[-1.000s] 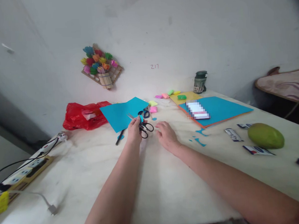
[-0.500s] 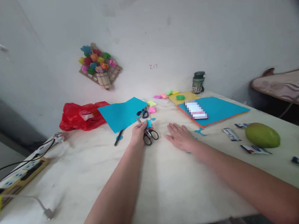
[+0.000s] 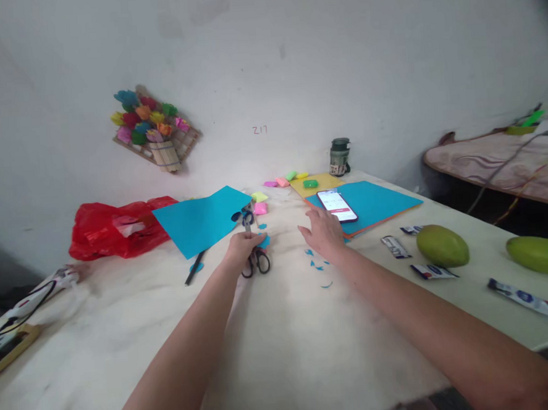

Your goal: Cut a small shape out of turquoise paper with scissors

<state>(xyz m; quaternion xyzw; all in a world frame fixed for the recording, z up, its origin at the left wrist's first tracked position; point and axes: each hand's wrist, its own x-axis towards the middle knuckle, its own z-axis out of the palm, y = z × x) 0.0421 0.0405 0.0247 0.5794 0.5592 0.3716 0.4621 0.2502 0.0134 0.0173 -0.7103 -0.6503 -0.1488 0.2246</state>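
Observation:
My left hand [image 3: 242,248] is closed around the middle of a pair of black-handled scissors [image 3: 261,262], handle loops toward me. A small piece of blue paper [image 3: 264,242] shows at its fingertips; whether it is pinched or lies beneath is unclear. Just beyond are the dark handles of what looks like a second pair of scissors [image 3: 247,218], beside a blue sheet [image 3: 195,219]. My right hand [image 3: 325,234] is open, palm down and fingers apart, close to the near edge of a lit phone [image 3: 337,206]. Small blue paper scraps [image 3: 316,264] lie left of its wrist.
The phone rests on stacked coloured sheets [image 3: 375,197]. Small bright packets [image 3: 282,181] and a bottle [image 3: 340,157] stand near the wall. Right are green fruits [image 3: 442,245] and several sachets [image 3: 525,300]. Left are a red plastic bag [image 3: 113,230], a black pen [image 3: 194,268] and a power strip [image 3: 13,344].
The view has swung to the right. My right hand has shifted away from me toward the phone, uncovering the blue scraps. My left hand stays on the scissors.

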